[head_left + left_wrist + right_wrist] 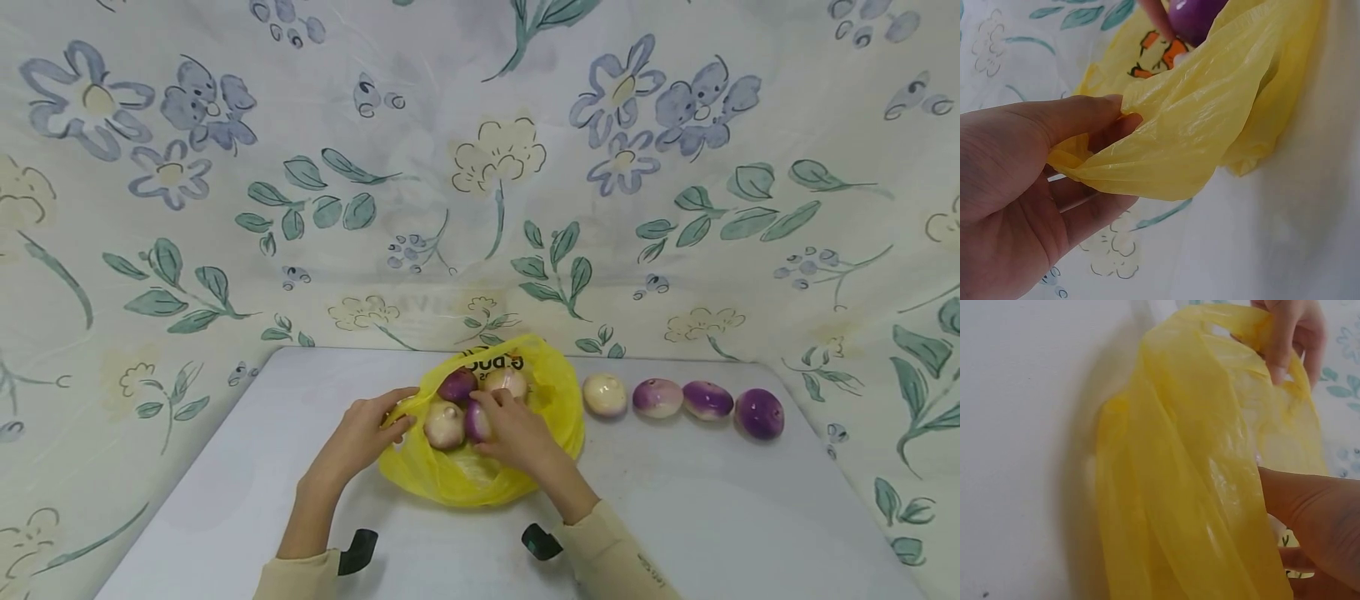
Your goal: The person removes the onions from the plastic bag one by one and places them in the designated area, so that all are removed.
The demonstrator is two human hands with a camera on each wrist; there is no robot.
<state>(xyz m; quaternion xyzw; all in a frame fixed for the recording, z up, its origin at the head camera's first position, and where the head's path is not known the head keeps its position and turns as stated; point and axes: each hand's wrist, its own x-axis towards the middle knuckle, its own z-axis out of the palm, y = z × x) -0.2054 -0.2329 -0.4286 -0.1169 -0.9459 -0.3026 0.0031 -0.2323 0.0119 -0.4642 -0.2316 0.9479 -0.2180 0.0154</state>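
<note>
A yellow plastic bag (pixel 480 492) lies with its mouth spread open on the white table. My left hand (pixel 367 429) pinches the bag's left rim between thumb and fingers, as the left wrist view also shows. Inside the bag, my right hand (pixel 517 433) grips a purple-and-white onion (pixel 477 423), partly hidden by the fingers. Around it in the bag sit a pale onion (pixel 446 427), a dark purple onion (pixel 457 385) and another pale onion (pixel 506 382). In the right wrist view, the bag's side hides the right hand's fingertips.
To the bag's right, several onions form a row: a cream one (pixel 604 395), a pink-and-white one (pixel 657 398), a purple-and-white one (pixel 708 401) and a dark purple one (pixel 760 414). Behind the white table (pixel 675 508) hangs a floral cloth (pixel 420 167).
</note>
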